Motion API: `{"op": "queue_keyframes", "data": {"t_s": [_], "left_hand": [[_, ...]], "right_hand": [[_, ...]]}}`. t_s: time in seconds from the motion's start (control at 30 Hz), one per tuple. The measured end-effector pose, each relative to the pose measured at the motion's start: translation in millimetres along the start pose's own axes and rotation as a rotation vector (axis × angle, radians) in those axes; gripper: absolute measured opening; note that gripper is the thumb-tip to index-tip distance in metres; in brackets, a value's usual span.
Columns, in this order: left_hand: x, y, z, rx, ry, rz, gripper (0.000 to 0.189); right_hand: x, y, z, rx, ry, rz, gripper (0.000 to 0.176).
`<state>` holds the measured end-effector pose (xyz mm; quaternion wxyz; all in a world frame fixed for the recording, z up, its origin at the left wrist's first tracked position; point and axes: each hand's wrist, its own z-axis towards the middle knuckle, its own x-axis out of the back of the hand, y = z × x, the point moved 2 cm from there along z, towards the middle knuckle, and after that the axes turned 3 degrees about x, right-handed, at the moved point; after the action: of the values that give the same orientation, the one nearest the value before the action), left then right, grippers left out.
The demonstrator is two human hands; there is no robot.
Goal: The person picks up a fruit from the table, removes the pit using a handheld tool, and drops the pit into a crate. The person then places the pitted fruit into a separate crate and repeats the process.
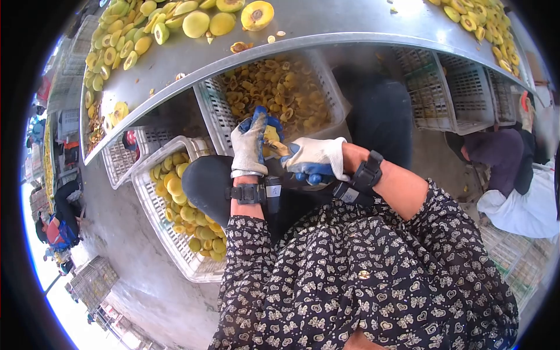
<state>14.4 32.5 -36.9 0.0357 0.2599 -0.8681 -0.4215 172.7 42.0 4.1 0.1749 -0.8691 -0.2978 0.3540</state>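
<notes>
My left hand (251,143), in a white and blue glove, is closed around a yellow fruit piece (270,135) above the front edge of a white crate. Close beside it on the right, my right hand (315,160), gloved the same way, has its fingers curled at the fruit. A small brownish thing (279,148) shows at its fingertips, too small to make out. Beneath the hands, the white crate (211,116) holds many cut, brownish-yellow fruit pieces (280,87).
A metal table (326,23) with piles of cut fruit (125,35) curves across the top. A crate of whole-looking yellow fruit (189,210) stands at lower left. Stacked crates (449,87) are at right. A co-worker (496,157) sits far right; another person (61,224) is far left.
</notes>
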Motion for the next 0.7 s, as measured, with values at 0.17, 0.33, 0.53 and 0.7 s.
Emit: {"op": "queue_keyframes", "data": {"t_s": [0.17,0.33,0.53,0.7], "left_hand": [[-6,2,-2,0.006,-0.052,0.042,0.034],[0,10,7,-0.055,0.046,-0.289,0.038],[18,44,-15,-0.377,0.027,-0.339,0.035],[76,96,-59,-0.665,0.363,-0.076,0.023]], "right_hand": [[6,19,-2,-0.075,-0.519,0.806,0.015],[-7,17,-3,-0.021,-0.543,1.000,0.024],[35,0,12,0.439,0.366,-1.457,0.032],[27,-2,-3,0.156,0.542,-0.956,0.040]]}}
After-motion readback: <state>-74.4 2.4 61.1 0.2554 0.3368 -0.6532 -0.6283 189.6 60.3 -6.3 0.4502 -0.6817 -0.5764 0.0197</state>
